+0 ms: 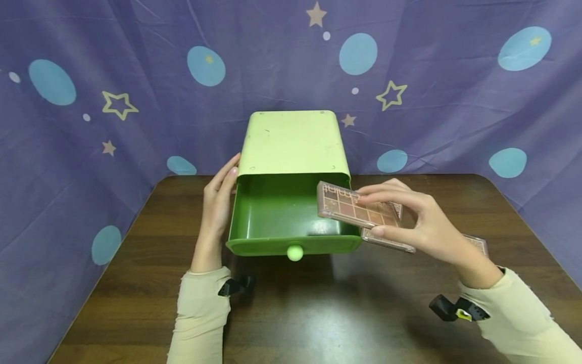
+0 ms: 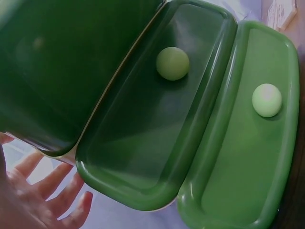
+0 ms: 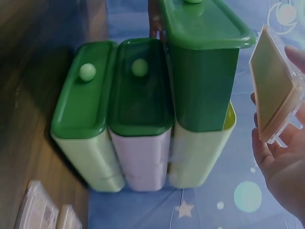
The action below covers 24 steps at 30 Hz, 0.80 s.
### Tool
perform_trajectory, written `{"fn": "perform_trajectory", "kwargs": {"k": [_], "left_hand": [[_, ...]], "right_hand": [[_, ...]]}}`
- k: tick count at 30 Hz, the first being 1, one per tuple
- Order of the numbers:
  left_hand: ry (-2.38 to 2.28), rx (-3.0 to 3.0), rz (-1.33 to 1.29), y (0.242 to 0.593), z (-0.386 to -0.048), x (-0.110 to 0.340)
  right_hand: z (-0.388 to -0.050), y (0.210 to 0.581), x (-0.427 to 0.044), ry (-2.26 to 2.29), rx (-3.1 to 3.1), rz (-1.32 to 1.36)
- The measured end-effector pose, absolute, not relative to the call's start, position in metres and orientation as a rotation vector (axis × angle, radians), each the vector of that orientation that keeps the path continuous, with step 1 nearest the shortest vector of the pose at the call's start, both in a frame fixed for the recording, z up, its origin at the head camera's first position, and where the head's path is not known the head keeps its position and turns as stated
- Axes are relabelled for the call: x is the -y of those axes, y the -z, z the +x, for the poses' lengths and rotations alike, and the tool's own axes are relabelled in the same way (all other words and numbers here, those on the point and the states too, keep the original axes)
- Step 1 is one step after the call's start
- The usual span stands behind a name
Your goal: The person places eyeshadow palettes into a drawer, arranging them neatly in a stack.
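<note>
A light-green cabinet with dark green drawers stands on the table, its top drawer pulled out toward me. The drawer's inside, as far as it shows, holds nothing. My left hand rests against the cabinet's left side with fingers extended; in the left wrist view the fingers are spread beside the drawer fronts. My right hand pinches a clear-cased eyeshadow palette between thumb and fingers, tilted above the drawer's right edge. In the right wrist view the palette is apart from the drawer.
Another palette lies on the table right of the drawer, beneath my right hand. A further palette lies partly hidden behind my right wrist. Two lower drawers with round knobs are closed. A patterned purple curtain hangs behind the table.
</note>
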<state>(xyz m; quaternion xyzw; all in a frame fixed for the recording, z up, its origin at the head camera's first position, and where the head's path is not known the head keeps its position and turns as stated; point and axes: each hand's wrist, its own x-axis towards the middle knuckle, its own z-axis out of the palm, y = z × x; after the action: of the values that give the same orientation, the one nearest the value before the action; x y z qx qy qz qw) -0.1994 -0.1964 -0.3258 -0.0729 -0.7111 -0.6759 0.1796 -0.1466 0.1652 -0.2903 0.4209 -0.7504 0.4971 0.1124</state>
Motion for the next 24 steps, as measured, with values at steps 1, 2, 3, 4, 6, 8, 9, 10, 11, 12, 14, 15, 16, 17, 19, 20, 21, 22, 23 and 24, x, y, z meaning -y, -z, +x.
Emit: {"fn": "perform_trajectory", "kwargs": {"k": [1,2,3,4,6,8,9,10,11,12,14,15,16,17,19,20,21,22,23,24], "left_hand": [[1.908,2.010,-0.201,0.326,-0.199,0.196],[1.908,2.007,-0.197,0.326,-0.199,0.196],[1.910,2.002,-0.196,0.326,-0.199,0.195],[1.915,1.995,-0.196,0.326,-0.199,0.195],[1.924,1.981,-0.198,0.325,-0.199,0.194],[1.931,1.972,-0.202,0.325,-0.199,0.194],[1.932,1.970,-0.204,0.325,-0.199,0.194],[1.930,1.972,-0.204,0.325,-0.199,0.193],[1.930,1.974,-0.202,0.325,-0.199,0.193],[1.932,1.976,-0.199,0.325,-0.199,0.193],[1.938,1.986,-0.191,0.325,-0.199,0.194],[1.942,1.993,-0.185,0.325,-0.199,0.194],[1.946,2.001,-0.178,0.325,-0.199,0.195],[1.951,2.008,-0.172,0.325,-0.199,0.196],[1.955,2.024,-0.161,0.325,-0.199,0.197],[1.955,2.032,-0.158,0.325,-0.199,0.197],[1.954,2.038,-0.157,0.325,-0.199,0.198],[1.954,2.041,-0.159,0.325,-0.199,0.198],[1.953,2.042,-0.161,0.325,-0.199,0.198],[1.953,2.042,-0.164,0.325,-0.199,0.199]], "right_hand": [[-0.148,0.289,-0.162,-1.460,2.214,1.244],[-0.149,0.287,-0.159,-1.463,2.221,1.256],[-0.151,0.285,-0.155,-1.461,2.223,1.273],[-0.153,0.284,-0.152,-1.461,2.226,1.286],[-0.156,0.282,-0.147,-1.434,2.232,1.308],[-0.159,0.280,-0.141,-1.428,2.242,1.329],[-0.160,0.280,-0.139,-1.417,2.246,1.340],[-0.162,0.279,-0.136,-1.411,2.258,1.344],[-0.163,0.279,-0.133,-1.408,2.267,1.354],[-0.164,0.278,-0.131,-1.399,2.276,1.365],[-0.167,0.277,-0.125,-1.382,2.295,1.389],[-0.168,0.277,-0.122,-1.377,2.308,1.398],[-0.169,0.276,-0.120,-1.374,2.326,1.406],[-0.170,0.275,-0.117,-1.370,2.343,1.415],[-0.172,0.275,-0.112,-1.350,2.381,1.427],[-0.174,0.275,-0.109,-1.343,2.401,1.434],[-0.175,0.275,-0.107,-1.327,2.420,1.442],[-0.177,0.275,-0.105,-1.309,2.438,1.451],[-0.179,0.275,-0.102,-1.297,2.454,1.464],[-0.181,0.276,-0.100,-1.282,2.472,1.476]]}}
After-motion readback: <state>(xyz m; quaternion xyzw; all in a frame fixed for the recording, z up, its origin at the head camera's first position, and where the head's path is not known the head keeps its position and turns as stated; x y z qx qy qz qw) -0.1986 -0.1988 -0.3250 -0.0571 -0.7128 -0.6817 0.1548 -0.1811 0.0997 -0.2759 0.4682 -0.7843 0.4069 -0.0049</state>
